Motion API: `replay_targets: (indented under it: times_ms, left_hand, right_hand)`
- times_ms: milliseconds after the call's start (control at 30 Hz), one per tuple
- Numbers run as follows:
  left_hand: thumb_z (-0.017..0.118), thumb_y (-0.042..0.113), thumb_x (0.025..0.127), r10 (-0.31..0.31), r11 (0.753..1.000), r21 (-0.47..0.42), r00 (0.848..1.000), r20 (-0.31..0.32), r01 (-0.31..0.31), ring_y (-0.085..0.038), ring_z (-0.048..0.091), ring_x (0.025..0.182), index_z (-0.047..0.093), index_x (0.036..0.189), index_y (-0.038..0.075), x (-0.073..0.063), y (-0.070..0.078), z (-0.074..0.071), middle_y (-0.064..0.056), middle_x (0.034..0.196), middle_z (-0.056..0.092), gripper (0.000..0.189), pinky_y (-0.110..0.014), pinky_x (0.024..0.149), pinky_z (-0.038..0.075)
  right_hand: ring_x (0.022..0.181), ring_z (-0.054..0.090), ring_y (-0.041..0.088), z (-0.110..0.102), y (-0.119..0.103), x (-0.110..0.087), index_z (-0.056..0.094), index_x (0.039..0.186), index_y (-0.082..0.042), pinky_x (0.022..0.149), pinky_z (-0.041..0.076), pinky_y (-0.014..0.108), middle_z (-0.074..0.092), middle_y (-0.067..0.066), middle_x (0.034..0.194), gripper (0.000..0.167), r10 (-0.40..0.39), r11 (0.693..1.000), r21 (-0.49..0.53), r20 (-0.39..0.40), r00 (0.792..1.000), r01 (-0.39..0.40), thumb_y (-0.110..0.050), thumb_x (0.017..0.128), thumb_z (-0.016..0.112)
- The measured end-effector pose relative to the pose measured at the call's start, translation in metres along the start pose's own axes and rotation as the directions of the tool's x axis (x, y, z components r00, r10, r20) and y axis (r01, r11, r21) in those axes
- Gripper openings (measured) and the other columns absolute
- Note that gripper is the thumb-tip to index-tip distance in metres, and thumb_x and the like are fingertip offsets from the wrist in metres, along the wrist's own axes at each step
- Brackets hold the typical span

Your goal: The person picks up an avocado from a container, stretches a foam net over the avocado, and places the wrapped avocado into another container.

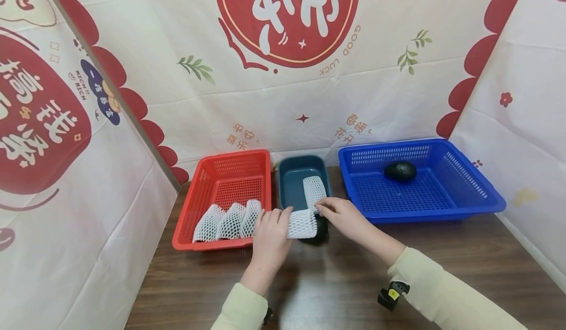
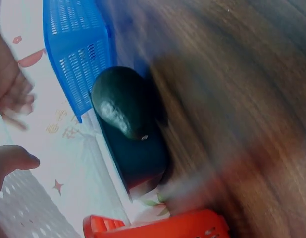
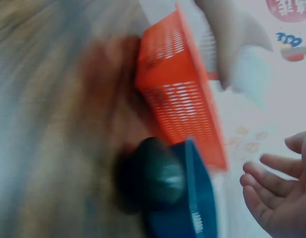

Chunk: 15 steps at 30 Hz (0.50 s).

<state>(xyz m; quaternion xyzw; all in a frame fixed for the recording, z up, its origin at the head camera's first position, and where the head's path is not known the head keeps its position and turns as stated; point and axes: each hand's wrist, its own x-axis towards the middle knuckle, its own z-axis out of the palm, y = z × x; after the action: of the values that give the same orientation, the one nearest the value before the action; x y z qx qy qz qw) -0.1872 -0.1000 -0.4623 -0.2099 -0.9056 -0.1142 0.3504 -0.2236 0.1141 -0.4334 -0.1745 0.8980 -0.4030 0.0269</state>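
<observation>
My left hand (image 1: 271, 234) grips a white foam net sleeve (image 1: 302, 224) above the table. The sleeve's open end overlaps a dark green avocado (image 1: 322, 233) in the head view. In the left wrist view that avocado (image 2: 121, 101) shows whole, its stem end pointing toward the red basket. My right hand (image 1: 342, 217) has its fingertips close by the sleeve's end in the head view. From the right wrist, the right hand (image 3: 279, 191) appears with fingers apart and nothing between them. Another foam net sleeve (image 1: 314, 191) lies in the teal tray (image 1: 289, 182).
On the left, a red basket (image 1: 187, 222) holds several avocados in foam nets (image 1: 230, 221). A blue basket (image 1: 371, 202) on the right contains one bare avocado (image 1: 400, 171). Behind them hangs a printed white cloth (image 1: 283, 104). Wooden table (image 1: 331, 281) runs along the front.
</observation>
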Motion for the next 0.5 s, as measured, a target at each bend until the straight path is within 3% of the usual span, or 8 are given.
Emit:
replay_targets:
  times_ms: [100, 200, 367, 500]
  left_hand:
    - [0.082, 0.016, 0.076, -0.002, 1.0, -0.021, 0.999, -0.035, 0.001, -0.024, 0.063, 0.084, 0.067, 0.11, 0.009, 0.0, -0.003, -0.004, -0.008, 0.093, 0.066, 0.037, -0.045, 0.086, 0.05]
    - [0.082, 0.019, 0.077, -0.013, 0.999, -0.044, 1.0, -0.026, 0.012, -0.023, 0.061, 0.082, 0.066, 0.108, 0.008, 0.0, -0.006, -0.008, -0.008, 0.095, 0.068, 0.037, -0.039, 0.079, 0.051]
    - [0.08, 0.022, 0.08, -0.053, 0.996, -0.065, 0.998, 0.023, 0.054, -0.022, 0.059, 0.081, 0.065, 0.111, 0.008, -0.001, -0.008, -0.012, -0.009, 0.098, 0.07, 0.037, -0.036, 0.074, 0.05]
    - [0.079, 0.018, 0.08, -0.054, 0.997, -0.057, 0.999, 0.006, 0.055, -0.023, 0.058, 0.077, 0.065, 0.109, 0.008, -0.001, -0.009, -0.011, -0.009, 0.094, 0.07, 0.034, -0.037, 0.07, 0.05]
  right_hand:
    - [0.091, 0.062, 0.02, 0.014, 0.017, 0.0, 0.069, 0.111, -0.005, 0.078, 0.051, 0.041, 0.068, 0.005, 0.099, 0.025, 0.068, 0.997, -0.019, -0.02, 0.997, -0.069, -0.024, 0.096, 0.06]
    - [0.088, 0.06, 0.021, 0.029, 0.032, 0.0, 0.067, 0.111, -0.003, 0.077, 0.05, 0.041, 0.065, 0.005, 0.093, 0.03, 0.141, 0.988, -0.061, -0.023, 0.99, -0.142, -0.027, 0.092, 0.067]
    - [0.108, 0.057, 0.035, 0.051, 0.051, 0.002, 0.059, 0.121, 0.003, 0.09, 0.046, 0.049, 0.06, 0.019, 0.113, 0.051, 0.227, 0.969, -0.087, -0.053, 0.973, -0.231, -0.031, 0.086, 0.074]
    - [0.111, 0.055, 0.038, 0.063, 0.06, 0.005, 0.054, 0.123, 0.006, 0.092, 0.044, 0.05, 0.059, 0.024, 0.119, 0.059, 0.253, 0.966, -0.039, -0.087, 0.964, -0.257, -0.029, 0.082, 0.078]
